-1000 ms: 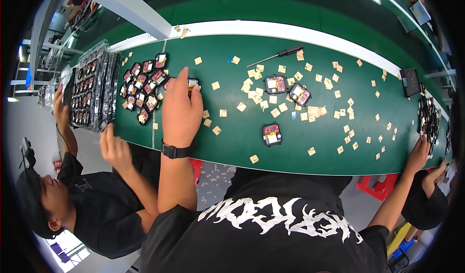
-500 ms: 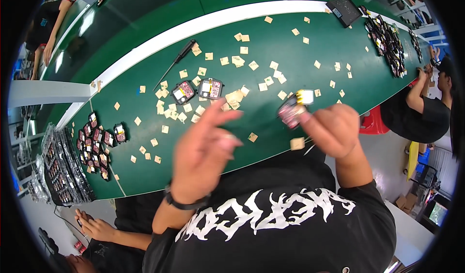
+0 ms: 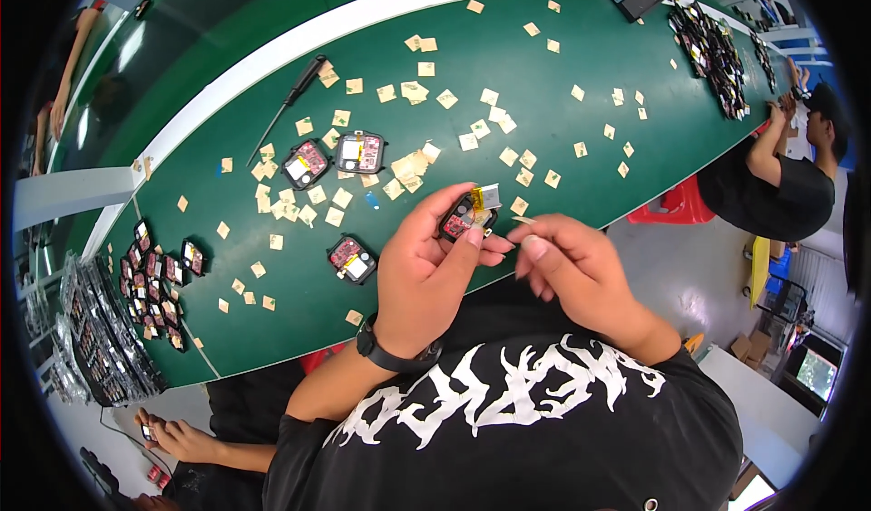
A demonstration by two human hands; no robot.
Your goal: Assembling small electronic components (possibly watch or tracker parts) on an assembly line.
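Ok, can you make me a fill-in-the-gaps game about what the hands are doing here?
1. The left hand holds a small ____ case.
2. The table top is coloured ____.
3. On the left wrist sits a black ____.
4. The right hand pinches a tiny ____ paper slip.

Missing words: black; green; watch; tan

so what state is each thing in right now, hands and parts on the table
left hand: closed round a small black device, held above the table edge
small black device: open-faced, red board showing, silver cell sticking up
right hand: fingertips pinched together beside the device
three black devices: lying flat, open-faced
tan paper squares: scattered loose
black-handled tool: lying untouched
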